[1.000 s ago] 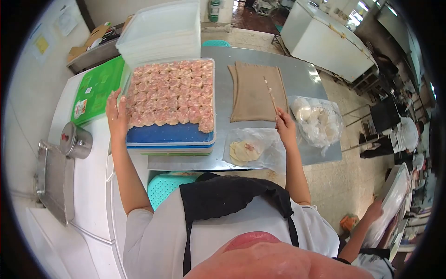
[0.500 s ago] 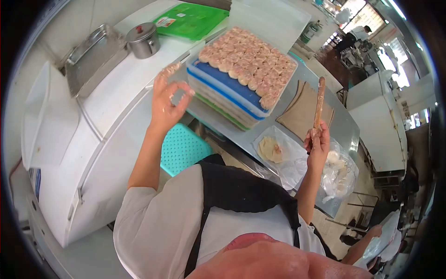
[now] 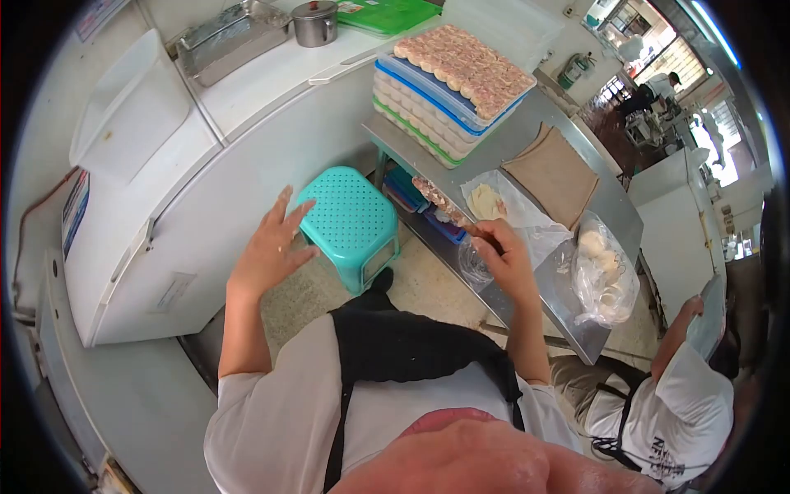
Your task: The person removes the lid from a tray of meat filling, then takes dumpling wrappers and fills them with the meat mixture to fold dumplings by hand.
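Observation:
My left hand (image 3: 270, 245) is empty, fingers spread, beside the teal stool (image 3: 346, 216); pale bits stick to its skin. In my right hand (image 3: 506, 262) is a narrow wooden spatula (image 3: 443, 202), smeared with minced meat and pointing up and left over the table's near edge. Just beyond it, a small pile of round dough wrappers (image 3: 487, 202) lies on clear plastic. Rows of meat-filled dumplings (image 3: 465, 66) cover the top of a stack of plastic containers (image 3: 424, 123) on the steel table.
A folded brown cloth (image 3: 553, 174) and a plastic bag of pale rounds (image 3: 605, 272) lie on the table (image 3: 568, 317). At left stands a white freezer (image 3: 177, 247) with a metal tray (image 3: 233, 45) and a lidded pot (image 3: 315, 25). A co-worker (image 3: 658, 403) stands at right.
My left hand has come down and away from the containers, its fingers opening out. My right hand has swung the spatula from upright to pointing left. The view has shifted, with the co-worker showing more.

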`<state>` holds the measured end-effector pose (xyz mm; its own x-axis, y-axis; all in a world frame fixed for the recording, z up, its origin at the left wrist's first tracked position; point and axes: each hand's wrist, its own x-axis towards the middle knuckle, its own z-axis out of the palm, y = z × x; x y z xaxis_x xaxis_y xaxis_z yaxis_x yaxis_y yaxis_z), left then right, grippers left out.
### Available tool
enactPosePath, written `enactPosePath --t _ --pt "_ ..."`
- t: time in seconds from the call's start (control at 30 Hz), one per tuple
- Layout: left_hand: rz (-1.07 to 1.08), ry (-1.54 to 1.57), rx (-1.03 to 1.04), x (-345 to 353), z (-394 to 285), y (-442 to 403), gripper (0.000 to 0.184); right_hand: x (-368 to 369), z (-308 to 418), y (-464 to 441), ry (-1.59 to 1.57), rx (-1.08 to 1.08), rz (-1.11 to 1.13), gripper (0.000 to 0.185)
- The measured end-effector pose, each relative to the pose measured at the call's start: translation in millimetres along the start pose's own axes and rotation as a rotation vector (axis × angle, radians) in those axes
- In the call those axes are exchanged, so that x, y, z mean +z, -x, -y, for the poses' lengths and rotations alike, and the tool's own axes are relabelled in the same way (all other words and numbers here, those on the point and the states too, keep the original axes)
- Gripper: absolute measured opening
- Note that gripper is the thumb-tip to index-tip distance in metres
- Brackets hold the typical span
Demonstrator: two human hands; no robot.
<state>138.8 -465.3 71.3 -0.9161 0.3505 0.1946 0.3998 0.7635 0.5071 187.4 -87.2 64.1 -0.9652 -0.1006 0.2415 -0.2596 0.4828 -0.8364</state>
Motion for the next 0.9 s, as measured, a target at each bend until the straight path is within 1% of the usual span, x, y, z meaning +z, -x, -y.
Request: enactPosePath --t 0.03,0.1,0.13,0.17,0.2,0.23,0.27,0.3,0.33,0.37,0.4,0.43,0.47,0.5,0.6,0.63,0.67,0.7,0.73,0.8,0.83,0.87,0.9 --pt "-0.008 -0.002 -0.001 -5 0 15 0.046 5 9 4 0.001 -0.008 0.002 0.024" --pt "0.078 -0.163 -0.062 -20 -4 38 0.038 15 34 10 0.240 -0.059 0.099 0.027" --pt "0.066 -0.167 -0.056 -29 -4 44 0.038 21 44 12 0.349 -0.097 0.110 0.031" --pt "0.006 -0.291 -0.032 -40 -3 52 0.032 23 54 14 0.349 -0.104 0.103 0.031" --pt "-0.053 -0.417 -0.009 -49 -2 58 0.026 25 65 14 0.426 -0.135 0.125 0.033" --pt "-0.056 -0.426 -0.008 -58 0 63 0.026 28 76 16 0.499 -0.162 0.149 0.034" --pt "-0.098 -0.469 0.019 -67 2 65 0.023 31 89 18 0.491 -0.165 0.147 0.034" --pt "-0.141 -0.510 0.044 -75 4 70 0.020 32 103 20 0.553 -0.166 0.172 0.035" --pt "-0.145 -0.518 0.040 -86 3 77 0.020 34 116 21 0.616 -0.170 0.195 0.036" --pt "-0.115 -0.507 0.051 -98 -2 84 0.024 37 129 23 0.611 -0.178 0.193 0.036" --pt "-0.082 -0.496 0.064 -107 -2 92 0.028 41 141 26 0.675 -0.196 0.205 0.037" --pt "-0.084 -0.501 0.064 -113 2 100 0.028 47 151 29 0.740 -0.213 0.217 0.037" --pt "-0.105 -0.457 0.123 -118 7 110 0.033 57 158 30 0.783 -0.209 0.209 0.036" --pt "-0.126 -0.411 0.181 -124 13 121 0.038 68 167 34 0.780 -0.214 0.210 0.036" --pt "-0.135 -0.388 0.179 -146 41 162 0.042 113 190 39 0.794 -0.278 0.215 0.033" --pt "-0.138 -0.397 0.159 -153 53 179 0.042 132 193 41 0.811 -0.260 0.240 0.033" --pt "-0.163 -0.324 0.129 -160 65 195 0.041 151 199 42 0.830 -0.244 0.265 0.033" --pt "-0.190 -0.249 0.099 -166 79 211 0.039 169 208 44 0.823 -0.257 0.278 0.033" --pt "-0.193 -0.251 0.083 -170 100 228 0.039 186 217 46 0.832 -0.280 0.323 0.031" --pt "0.008 -0.245 -0.088 -180 140 257 0.037 217 234 51 0.841 -0.304 0.382 0.028" --pt "0.010 -0.237 -0.102 -185 151 268 0.037 230 243 51 0.863 -0.357 0.407 0.024" --pt "-0.052 -0.345 -0.060 -190 159 276 0.032 242 251 51 0.882 -0.407 0.435 0.021" --pt "-0.111 -0.456 -0.015 -196 165 284 0.027 253 262 51 0.876 -0.406 0.452 0.021"
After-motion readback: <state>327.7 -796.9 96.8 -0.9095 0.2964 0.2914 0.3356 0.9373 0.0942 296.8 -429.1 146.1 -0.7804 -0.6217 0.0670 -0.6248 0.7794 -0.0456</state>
